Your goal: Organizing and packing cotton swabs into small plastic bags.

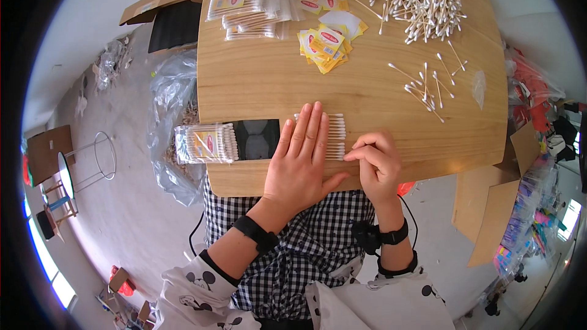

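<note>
My left hand (pixel 299 153) lies flat, fingers stretched and held side by side, over a row of cotton swabs (pixel 335 131) near the table's front edge. The swabs' white tips stick out to its right, lined up evenly. My right hand (pixel 378 162) is curled closed, its fingertips at the right end of the nearest swab; whether anything is pinched in them is hidden. Left of my left hand lies a black pad (pixel 258 139) with greyish shapes. A clear bag of swabs with a yellow card (pixel 206 143) rests on the pad's left end, over the table's left edge.
Filled swab bags (pixel 247 0) are stacked at the far left of the wooden table (pixel 257 79). Yellow and white cards (pixel 329 43) lie beside them. A loose swab heap (pixel 422 0) sits far right, with several scattered swabs (pixel 431 88) nearer. An open carton (pixel 483 208) stands right.
</note>
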`<action>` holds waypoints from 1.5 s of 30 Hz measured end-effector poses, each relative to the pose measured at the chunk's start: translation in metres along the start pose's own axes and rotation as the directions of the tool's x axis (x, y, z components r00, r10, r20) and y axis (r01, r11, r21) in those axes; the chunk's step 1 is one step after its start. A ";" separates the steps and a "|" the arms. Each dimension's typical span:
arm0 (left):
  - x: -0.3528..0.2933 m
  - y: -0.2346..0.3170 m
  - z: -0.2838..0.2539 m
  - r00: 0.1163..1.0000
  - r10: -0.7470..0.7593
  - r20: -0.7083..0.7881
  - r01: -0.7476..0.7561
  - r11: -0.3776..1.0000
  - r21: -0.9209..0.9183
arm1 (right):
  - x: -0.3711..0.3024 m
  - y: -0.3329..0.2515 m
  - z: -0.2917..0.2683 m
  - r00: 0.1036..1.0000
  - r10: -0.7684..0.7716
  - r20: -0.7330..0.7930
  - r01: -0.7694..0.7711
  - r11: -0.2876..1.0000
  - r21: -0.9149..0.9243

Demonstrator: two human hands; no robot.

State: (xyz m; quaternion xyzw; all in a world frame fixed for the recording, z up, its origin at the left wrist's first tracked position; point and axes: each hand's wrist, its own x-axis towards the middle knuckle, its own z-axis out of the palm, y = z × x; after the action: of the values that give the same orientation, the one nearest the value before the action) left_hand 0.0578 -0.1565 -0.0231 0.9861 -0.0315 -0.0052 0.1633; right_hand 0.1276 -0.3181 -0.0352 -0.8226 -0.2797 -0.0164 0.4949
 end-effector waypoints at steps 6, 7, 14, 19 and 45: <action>0.000 0.000 -0.002 1.000 -0.002 0.010 0.002 1.000 0.005 | 0.002 -0.001 0.001 1.000 -0.021 0.011 0.021 0.998 -0.053; 0.001 0.000 -0.001 1.000 -0.004 0.009 0.004 1.000 0.002 | 0.001 0.000 0.001 1.000 -0.027 0.006 0.027 0.998 -0.053; 0.000 -0.001 -0.001 1.000 0.001 0.008 -0.001 1.000 -0.003 | -0.001 -0.001 0.001 1.000 0.010 -0.027 -0.010 1.000 0.004; 0.001 0.000 -0.001 1.000 0.003 0.004 -0.003 1.000 -0.010 | 0.001 -0.002 0.001 0.999 0.032 -0.026 -0.033 0.999 -0.028; 0.002 0.000 -0.003 1.000 0.004 0.006 -0.004 1.000 -0.024 | 0.002 -0.005 0.002 0.997 0.073 -0.006 -0.073 0.995 -0.060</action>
State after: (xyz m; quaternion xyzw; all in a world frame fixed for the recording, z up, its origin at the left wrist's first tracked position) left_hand 0.0594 -0.1555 -0.0207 0.9840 -0.0339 -0.0081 0.1748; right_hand 0.1267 -0.3135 -0.0319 -0.8468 -0.2477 -0.0083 0.4707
